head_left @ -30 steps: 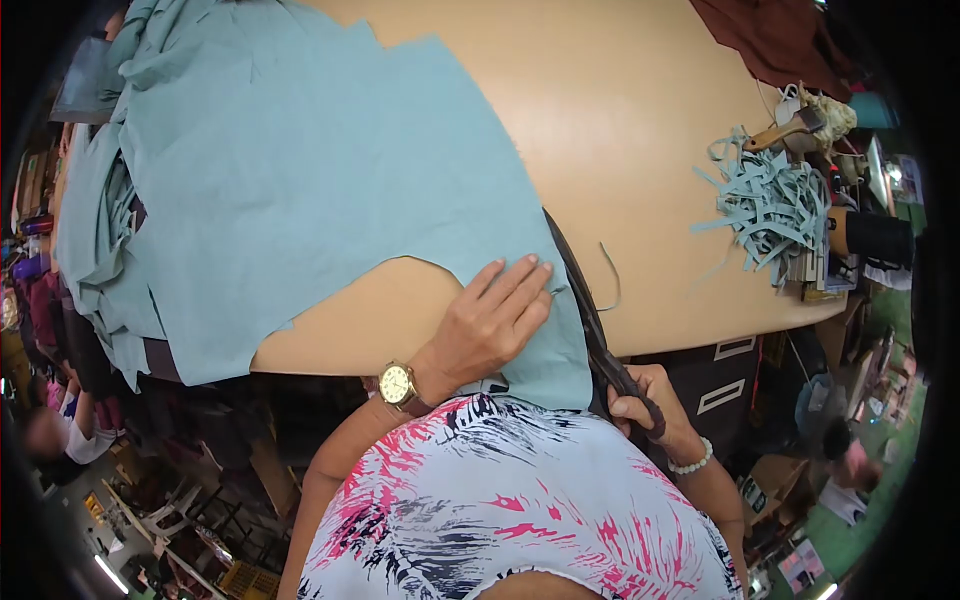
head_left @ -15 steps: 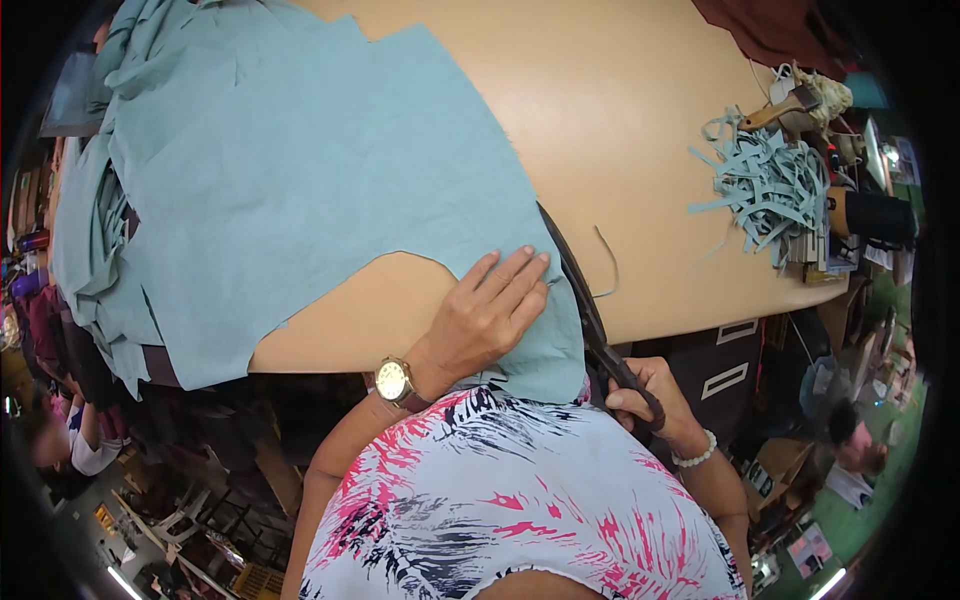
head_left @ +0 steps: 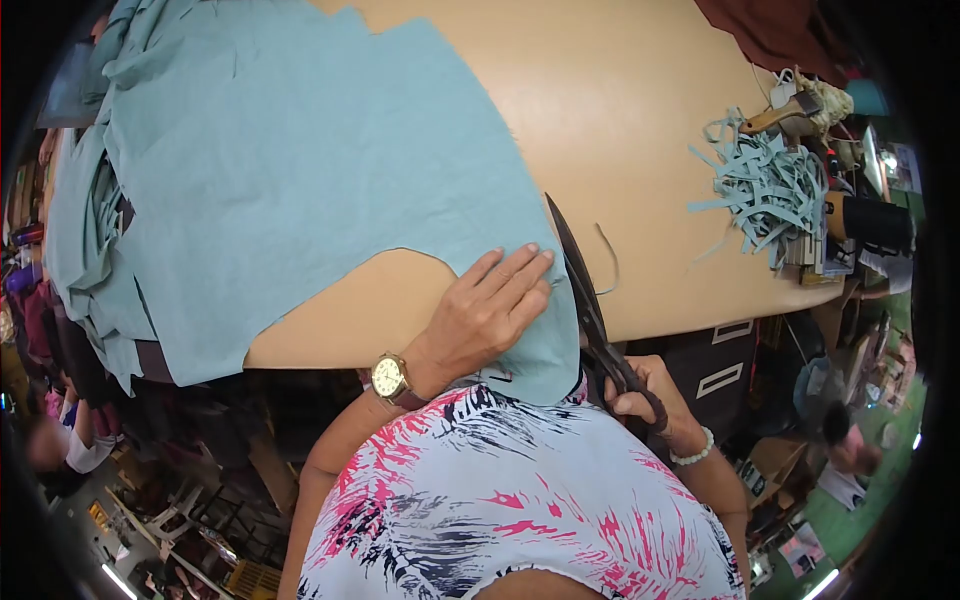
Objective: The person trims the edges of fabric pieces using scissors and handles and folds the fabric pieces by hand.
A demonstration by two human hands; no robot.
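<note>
A large pale teal sheet of leather-like material (head_left: 310,150) covers the left and middle of the table, its near end hanging over the front edge against my body. My left hand (head_left: 492,308) lies flat on that near end, fingers stretched out and pointing away from me. Just off the sheet's right edge, my right hand (head_left: 648,392) grips the handles of long dark shears (head_left: 588,300) at the table edge. Their blades point away from me, with the tip resting over bare table. The fingers inside the handles are partly hidden.
A thin teal strip (head_left: 610,258) curls on the tan table (head_left: 640,130) right of the shears. Farther right lies a heap of teal offcuts (head_left: 765,185) beside a wooden-handled brush (head_left: 780,112). Brown material (head_left: 770,35) sits at the back right. A person (head_left: 850,450) is at lower right.
The shears' blades have come out from the sheet's right edge and now show whole beside it. The near end of the sheet has shifted slightly left; my left hand has barely moved.
</note>
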